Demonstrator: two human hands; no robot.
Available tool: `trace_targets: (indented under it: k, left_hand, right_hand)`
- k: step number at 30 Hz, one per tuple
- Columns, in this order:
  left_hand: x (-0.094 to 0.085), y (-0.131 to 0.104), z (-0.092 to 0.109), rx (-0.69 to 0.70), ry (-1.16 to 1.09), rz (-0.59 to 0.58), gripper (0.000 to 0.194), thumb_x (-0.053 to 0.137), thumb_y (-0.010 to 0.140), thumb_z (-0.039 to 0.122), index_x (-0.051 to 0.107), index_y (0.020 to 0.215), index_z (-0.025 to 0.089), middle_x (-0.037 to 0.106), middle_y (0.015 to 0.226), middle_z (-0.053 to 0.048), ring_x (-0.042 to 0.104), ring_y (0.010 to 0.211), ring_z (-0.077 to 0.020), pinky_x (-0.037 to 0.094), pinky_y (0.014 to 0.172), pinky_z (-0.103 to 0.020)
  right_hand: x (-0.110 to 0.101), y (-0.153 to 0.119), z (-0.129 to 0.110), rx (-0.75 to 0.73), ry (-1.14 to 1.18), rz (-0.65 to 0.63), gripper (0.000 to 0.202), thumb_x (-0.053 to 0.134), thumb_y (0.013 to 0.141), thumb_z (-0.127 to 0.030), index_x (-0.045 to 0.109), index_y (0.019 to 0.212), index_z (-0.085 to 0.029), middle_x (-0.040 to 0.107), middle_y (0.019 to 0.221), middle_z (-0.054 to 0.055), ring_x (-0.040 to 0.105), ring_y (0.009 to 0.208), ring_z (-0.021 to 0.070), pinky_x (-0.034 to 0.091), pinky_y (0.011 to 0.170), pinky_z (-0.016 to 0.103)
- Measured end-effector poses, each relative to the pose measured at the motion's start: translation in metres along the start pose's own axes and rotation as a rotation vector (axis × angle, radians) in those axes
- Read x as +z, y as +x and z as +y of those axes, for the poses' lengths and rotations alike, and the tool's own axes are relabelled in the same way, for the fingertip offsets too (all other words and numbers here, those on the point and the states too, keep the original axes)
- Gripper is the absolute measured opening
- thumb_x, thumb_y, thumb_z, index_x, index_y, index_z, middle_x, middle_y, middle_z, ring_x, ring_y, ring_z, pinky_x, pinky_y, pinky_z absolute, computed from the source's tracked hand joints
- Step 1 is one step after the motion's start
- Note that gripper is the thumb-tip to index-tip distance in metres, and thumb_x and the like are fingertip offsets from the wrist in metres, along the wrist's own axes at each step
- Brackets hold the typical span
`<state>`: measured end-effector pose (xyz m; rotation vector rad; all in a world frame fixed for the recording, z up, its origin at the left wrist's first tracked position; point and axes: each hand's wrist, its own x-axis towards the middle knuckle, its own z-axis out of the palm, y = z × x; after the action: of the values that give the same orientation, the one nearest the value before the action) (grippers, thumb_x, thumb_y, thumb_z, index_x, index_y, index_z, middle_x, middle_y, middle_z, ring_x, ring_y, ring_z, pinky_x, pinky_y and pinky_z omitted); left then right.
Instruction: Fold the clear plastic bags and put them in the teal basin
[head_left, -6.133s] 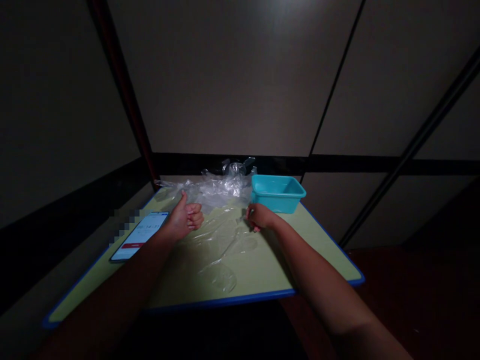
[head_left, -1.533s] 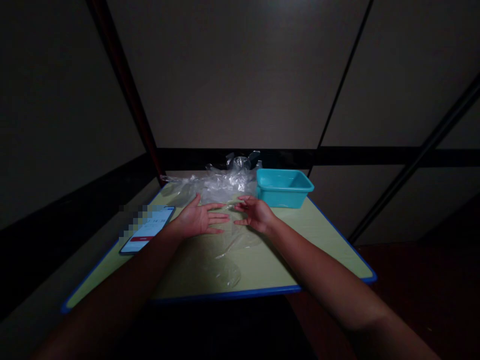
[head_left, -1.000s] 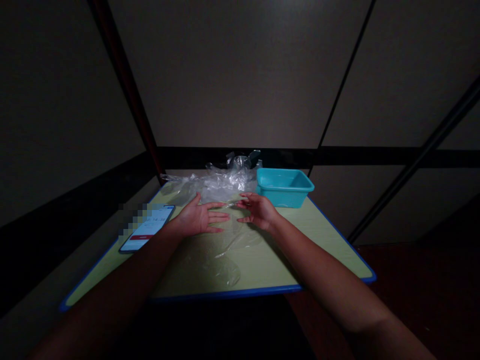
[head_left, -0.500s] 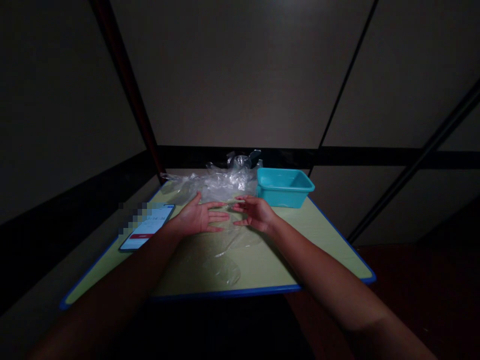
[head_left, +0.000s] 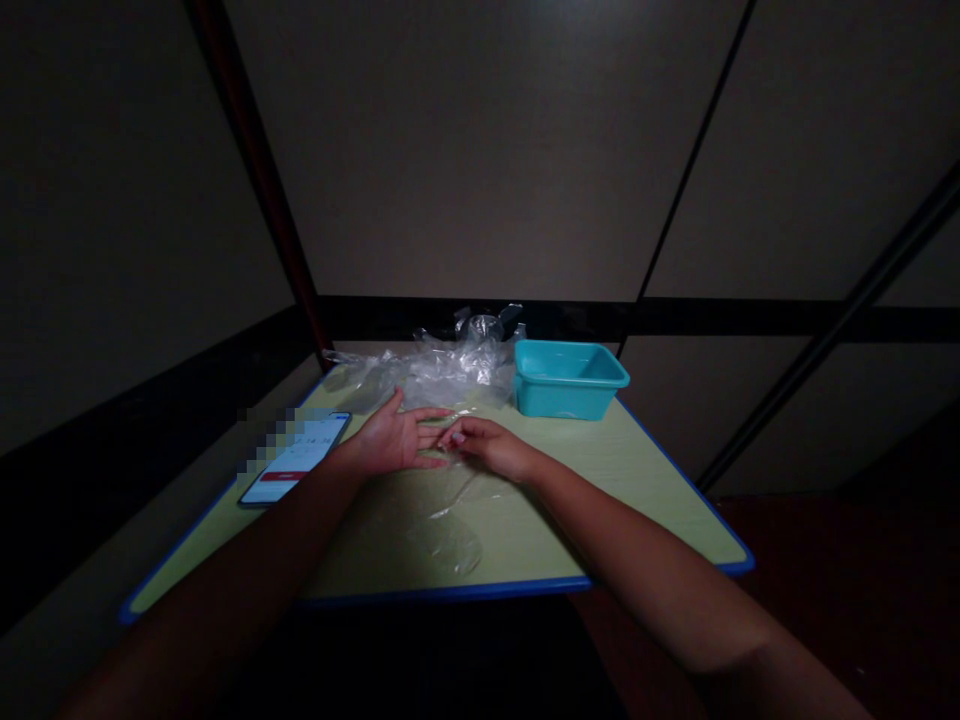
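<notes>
My left hand [head_left: 394, 438] is open, palm up, with its fingers spread over the middle of the table. Against its fingertips, my right hand [head_left: 484, 446] has its fingers drawn together; a small pale bit shows at them, too small to make out. A thin clear plastic piece [head_left: 454, 540] lies flat on the table below the hands. Behind them spreads a heap of crumpled clear plastic [head_left: 465, 365].
A turquoise bin [head_left: 570, 382] stands at the back right of the yellow-green table [head_left: 630, 500], which has a blue edge. On the left lies a phone [head_left: 300, 460] with a lit screen. Dark panels rise behind the table.
My right hand has moved left to my left hand's fingertips, and its spread fingers have closed together. My left hand has hardly moved.
</notes>
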<state>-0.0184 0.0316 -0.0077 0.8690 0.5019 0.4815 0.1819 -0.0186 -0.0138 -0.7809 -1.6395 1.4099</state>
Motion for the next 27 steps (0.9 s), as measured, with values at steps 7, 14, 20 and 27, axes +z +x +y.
trace_targets:
  k: [7, 14, 20, 27]
  left_hand:
    - [0.002, 0.0, 0.0, -0.002, -0.005, -0.022, 0.077, 0.018, 0.084, 0.069, 0.035, 0.131, 0.01, 0.056, 0.118, -0.022, 0.054, 0.107, -0.0337, 0.037, 0.089, -0.05]
    - [-0.002, 0.001, 0.0, -0.02, 0.038, 0.011, 0.077, 0.016, 0.084, 0.069, 0.04, 0.128, 0.012, 0.055, 0.122, -0.023, 0.047, 0.119, -0.0346, 0.039, 0.089, -0.049]
    - [-0.001, 0.0, 0.0, -0.068, 0.112, 0.046, 0.074, 0.022, 0.083, 0.069, 0.048, 0.12, 0.01, 0.058, 0.12, -0.023, 0.049, 0.118, -0.0331, 0.042, 0.088, -0.043]
    - [0.017, -0.005, 0.002, -0.097, 0.207, 0.208, 0.063, 0.024, 0.088, 0.062, 0.055, 0.109, 0.011, 0.063, 0.112, -0.022, 0.056, 0.11, -0.0316, 0.048, 0.073, -0.037]
  right_hand:
    - [0.002, -0.002, 0.0, -0.056, -0.052, -0.104, 0.029, 0.062, 0.076, -0.045, 0.062, 0.075, -0.016, 0.06, 0.074, 0.001, 0.051, 0.069, 0.0132, 0.04, 0.073, 0.029]
    - [-0.018, 0.002, -0.007, -0.067, -0.145, 0.144, 0.026, 0.057, 0.081, -0.042, 0.062, 0.073, -0.018, 0.057, 0.062, 0.0, 0.05, 0.06, 0.0124, 0.04, 0.064, 0.027]
    - [-0.046, 0.007, -0.007, -0.052, -0.44, 0.44, 0.029, 0.053, 0.082, -0.042, 0.057, 0.065, -0.018, 0.051, 0.056, -0.002, 0.045, 0.056, 0.0126, 0.033, 0.056, 0.025]
    - [-0.047, 0.003, -0.002, -0.126, -0.757, 0.376, 0.022, 0.055, 0.081, -0.033, 0.054, 0.064, -0.019, 0.049, 0.057, -0.002, 0.039, 0.054, 0.0114, 0.028, 0.056, 0.025]
